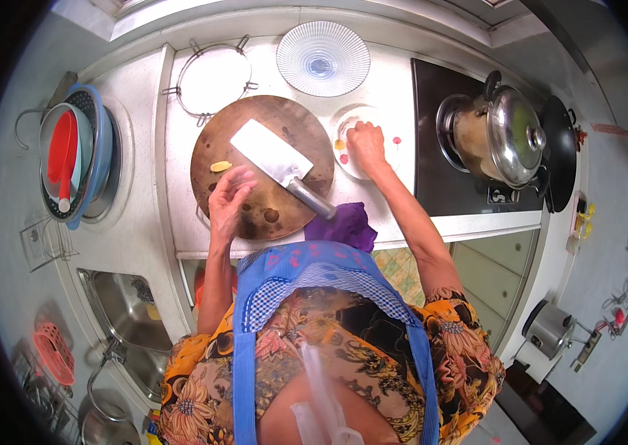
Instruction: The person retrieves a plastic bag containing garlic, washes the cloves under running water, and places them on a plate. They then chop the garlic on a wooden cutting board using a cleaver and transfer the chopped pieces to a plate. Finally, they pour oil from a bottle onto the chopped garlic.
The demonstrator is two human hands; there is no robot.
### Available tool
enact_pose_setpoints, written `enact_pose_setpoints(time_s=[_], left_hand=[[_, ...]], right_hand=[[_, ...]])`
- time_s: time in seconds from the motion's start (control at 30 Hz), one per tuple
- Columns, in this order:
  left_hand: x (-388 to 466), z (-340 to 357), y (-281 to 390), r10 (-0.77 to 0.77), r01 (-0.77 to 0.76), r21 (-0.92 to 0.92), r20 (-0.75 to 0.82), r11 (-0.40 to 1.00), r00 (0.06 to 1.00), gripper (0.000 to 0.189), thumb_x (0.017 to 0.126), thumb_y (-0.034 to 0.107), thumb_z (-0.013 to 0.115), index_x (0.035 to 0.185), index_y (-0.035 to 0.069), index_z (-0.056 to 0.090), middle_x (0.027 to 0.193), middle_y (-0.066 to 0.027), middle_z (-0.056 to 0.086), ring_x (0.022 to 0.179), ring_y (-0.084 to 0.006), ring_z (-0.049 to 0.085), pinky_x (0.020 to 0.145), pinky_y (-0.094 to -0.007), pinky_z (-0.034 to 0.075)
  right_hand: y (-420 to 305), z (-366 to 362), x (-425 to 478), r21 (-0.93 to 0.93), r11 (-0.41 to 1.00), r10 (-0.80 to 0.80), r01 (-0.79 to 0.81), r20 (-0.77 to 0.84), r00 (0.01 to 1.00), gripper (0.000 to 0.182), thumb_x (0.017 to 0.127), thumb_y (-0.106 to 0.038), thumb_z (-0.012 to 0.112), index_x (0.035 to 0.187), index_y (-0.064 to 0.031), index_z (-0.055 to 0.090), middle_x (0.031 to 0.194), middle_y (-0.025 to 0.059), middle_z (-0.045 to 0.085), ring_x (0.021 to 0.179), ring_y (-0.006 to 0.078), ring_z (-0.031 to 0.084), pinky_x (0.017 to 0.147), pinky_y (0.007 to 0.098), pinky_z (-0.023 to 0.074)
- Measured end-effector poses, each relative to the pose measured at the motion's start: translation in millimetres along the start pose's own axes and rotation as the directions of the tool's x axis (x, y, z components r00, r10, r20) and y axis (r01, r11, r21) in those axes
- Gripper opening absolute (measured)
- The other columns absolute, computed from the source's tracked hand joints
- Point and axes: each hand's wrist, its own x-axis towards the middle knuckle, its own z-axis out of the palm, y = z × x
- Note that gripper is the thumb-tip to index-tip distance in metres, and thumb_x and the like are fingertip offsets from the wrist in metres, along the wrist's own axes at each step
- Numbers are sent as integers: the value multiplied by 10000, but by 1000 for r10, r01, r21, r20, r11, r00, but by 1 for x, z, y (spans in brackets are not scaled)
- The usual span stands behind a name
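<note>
A round wooden chopping board (269, 206) lies on the white counter in front of me. Across it rests a cleaver (272, 150), its broad blade flat and its metal handle pointing toward me. A small yellow piece of food, perhaps ginger (221, 166), sits on the board's left side. My left hand (229, 197) is over the board's left edge, just below that piece, fingers loosely curled and apart with nothing visible in them. Over a white plate with coloured dots (372, 167) is my right hand (366, 146), its fingers bunched; whether they hold anything is hidden.
A purple cloth (350, 225) lies at the counter's front edge. Behind the board are a wire ring rack (179, 89) and a ribbed glass bowl (323, 58). A lidded steel pot (497, 136) stands on the black hob (428, 189) at right. Stacked basins (101, 150) and a sink (124, 311) are left.
</note>
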Motion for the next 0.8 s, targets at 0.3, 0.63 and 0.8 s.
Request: enact_pose_setpoints(time_s=[0.3, 0.63, 0.8], left_hand=[[-5, -4, 13, 22, -22, 17, -37, 1000, 999, 395, 911, -12, 595, 1299, 16, 531, 1183, -94, 622, 1029, -157, 633, 909, -266, 498], [-7, -6, 9, -10, 13, 63, -52, 998, 999, 398, 913, -3, 598, 1304, 23, 530, 1187, -98, 623, 1035, -162, 631, 923, -271, 494], [-7, -7, 6, 15, -13, 54, -37, 998, 999, 392, 916, 3, 597, 1302, 22, 531, 1186, -96, 619, 1033, -162, 629, 923, -269, 492]], right_hand=[[6, -56, -8, 594, 740, 430, -316, -56, 901, 110, 769, -189, 668, 792, -83, 682, 806, 96, 645, 743, 240, 639, 669, 361, 493], [49, -66, -55, 580, 615, 583, -535, 123, 803, 219, 796, -229, 691, 875, -26, 714, 780, 86, 662, 673, 173, 610, 645, 304, 482], [28, -69, -49, 631, 567, 542, -529, 197, 817, 179, 783, -188, 696, 857, -26, 711, 794, 86, 658, 676, 170, 603, 654, 296, 475]])
